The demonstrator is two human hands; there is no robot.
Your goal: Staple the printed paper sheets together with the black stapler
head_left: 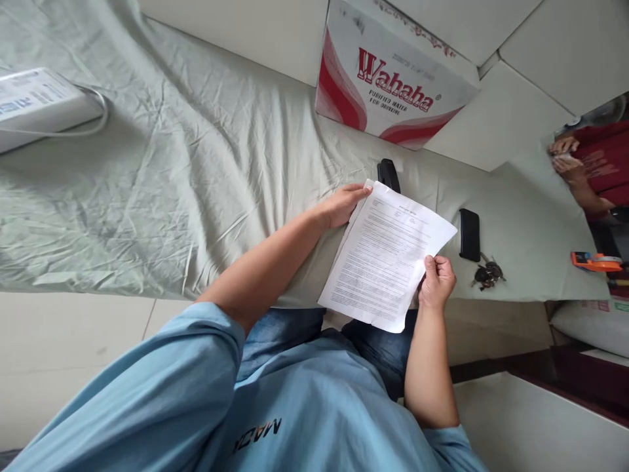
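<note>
Paper (388,255) hangs tilted between both hands above the edge of a sheet-covered bed (162,196). The left hand (341,204) pinches its top corner with curled fingers, and the right hand (436,282) grips its lower right edge, thumb on the printed side. A phone (469,234) and keys (486,272) lie on the sheet just beside the right hand, with a cardboard box (393,72) further back.

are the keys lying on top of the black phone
No, the keys lie on the sheet just beside the black phone, near its lower end, not on it.
</note>
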